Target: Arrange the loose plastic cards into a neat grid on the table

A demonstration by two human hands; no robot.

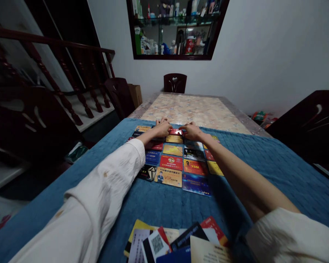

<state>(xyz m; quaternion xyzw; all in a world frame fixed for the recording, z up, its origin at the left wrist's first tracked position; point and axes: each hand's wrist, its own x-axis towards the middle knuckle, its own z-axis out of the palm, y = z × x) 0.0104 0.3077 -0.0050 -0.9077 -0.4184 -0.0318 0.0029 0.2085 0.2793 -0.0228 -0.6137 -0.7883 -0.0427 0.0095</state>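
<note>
At the far side of a grid of plastic cards, a red card lies between my two hands. My left hand rests over the cards to its left, fingers apart, with a fingertip at the card's left edge. From the other side, my right hand reaches in with its fingers out, the tips by the card's right edge. Neither hand has a card lifted. Just below is a gold card. Nearer me in the grid are an orange VIP card, a red YSM card and a blue card.
A loose pile of mixed cards lies at the near edge on a blue cloth. Beyond the cloth extends the patterned tabletop. Dark wooden chairs stand around it, with a railing at left.
</note>
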